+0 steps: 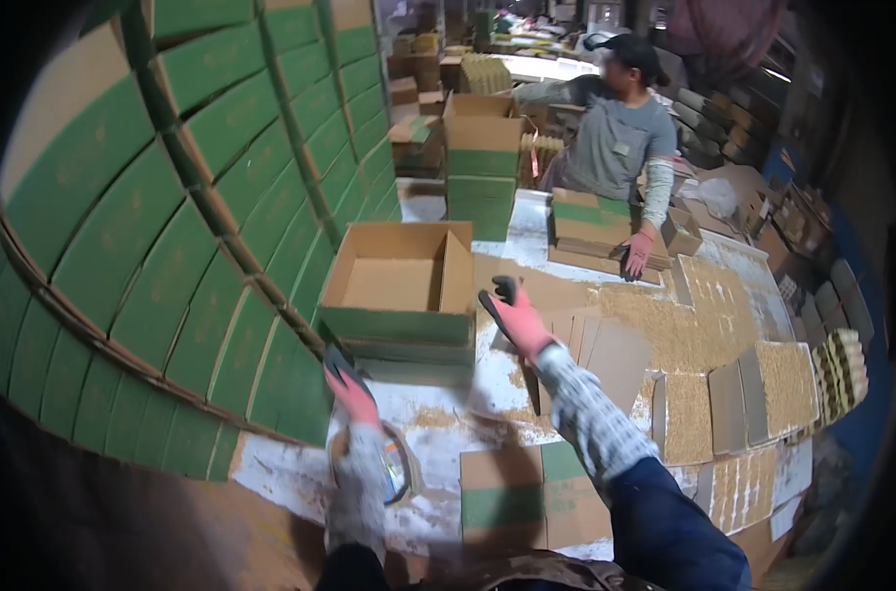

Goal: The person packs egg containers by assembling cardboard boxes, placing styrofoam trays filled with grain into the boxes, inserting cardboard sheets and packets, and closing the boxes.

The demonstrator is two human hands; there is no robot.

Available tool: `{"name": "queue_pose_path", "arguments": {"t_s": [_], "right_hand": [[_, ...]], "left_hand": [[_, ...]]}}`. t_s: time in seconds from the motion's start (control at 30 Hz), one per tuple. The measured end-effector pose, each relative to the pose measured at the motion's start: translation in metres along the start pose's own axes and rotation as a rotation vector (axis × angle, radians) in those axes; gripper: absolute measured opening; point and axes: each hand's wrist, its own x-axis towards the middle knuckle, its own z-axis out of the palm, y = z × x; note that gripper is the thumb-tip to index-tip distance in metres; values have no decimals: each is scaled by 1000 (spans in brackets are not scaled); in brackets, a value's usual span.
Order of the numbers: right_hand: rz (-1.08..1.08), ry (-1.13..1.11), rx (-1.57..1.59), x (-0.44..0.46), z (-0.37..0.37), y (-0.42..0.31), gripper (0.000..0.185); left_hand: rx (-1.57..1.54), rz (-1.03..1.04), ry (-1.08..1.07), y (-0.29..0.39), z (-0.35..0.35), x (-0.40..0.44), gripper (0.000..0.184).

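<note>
An open cardboard box with a green lower band stands on the worktable, on top of another low carton. My left hand, in a pink glove with dark fingertips, is near its front left corner with fingers stretched out; I cannot tell whether it touches the box. Just right of the box is my right hand, gloved alike, its fingers apart and holding nothing. Below my left hand lies a roll of tape, partly hidden by my forearm. Flat cardboard sheets lie beside my right wrist.
Stacked green cartons form a wall on the left. Across the table, a co-worker rests one gloved hand by flattened boxes. Tall boxes stand behind the open one. Padded panels cover the right side.
</note>
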Motion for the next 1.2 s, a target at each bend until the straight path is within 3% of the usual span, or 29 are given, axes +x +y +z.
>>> {"name": "queue_pose_path", "arguments": {"t_s": [0.03, 0.07, 0.13, 0.2, 0.37, 0.57, 0.6, 0.7, 0.77, 0.83, 0.87, 0.9, 1.0, 1.03, 1.1, 1.13, 1.17, 1.2], "right_hand": [[-205, 32, 138, -34, -21, -41, 43], [-368, -42, 350, -70, -41, -75, 44], [-1080, 61, 48, -136, -76, -129, 51], [-1250, 24, -30, -200, -87, -166, 48], [-902, 248, 83, -293, -84, -202, 40], [-467, 511, 414, -343, -81, -205, 34], [-494, 495, 449, -343, -86, -202, 34], [-171, 399, 385, -355, -111, -221, 35], [-444, 384, -260, -357, -112, -224, 34], [-553, 420, -166, -358, -105, -222, 32], [-494, 469, 242, -362, -98, -212, 32], [-561, 464, 241, -363, -100, -203, 40], [-889, 488, -307, -351, -136, -155, 67], [-853, 588, -450, -346, -156, -125, 77], [-525, 881, -727, -331, -182, -58, 96], [-233, 967, -777, -326, -189, -26, 85], [12, 1022, -825, -322, -196, 25, 87], [228, 998, -803, -323, -191, 69, 93]], "left_hand": [[-372, -44, -43, 35, -3, -40, 41], [-154, 109, -332, 59, -13, -85, 46], [112, 481, -864, 100, -32, -168, 52], [216, 662, -1216, 116, -39, -222, 53], [376, 856, -1546, 140, -43, -270, 57], [472, 896, -1702, 149, -46, -292, 61], [470, 889, -1709, 153, -47, -296, 62], [353, 879, -1811, 181, -45, -316, 64], [354, 908, -1964, 186, -46, -327, 66], [550, 912, -2104, 151, -45, -329, 67], [649, 860, -2154, 133, -44, -320, 68], [727, 784, -2179, 123, -46, -307, 69], [798, 656, -2103, 140, -65, -268, 71], [756, 644, -2054, 161, -72, -258, 72], [630, 608, -1961, 216, -78, -236, 71], [562, 531, -1990, 227, -78, -228, 70], [340, 379, -2105, 222, -72, -223, 69], [268, 401, -2076, 207, -75, -225, 68]]}}
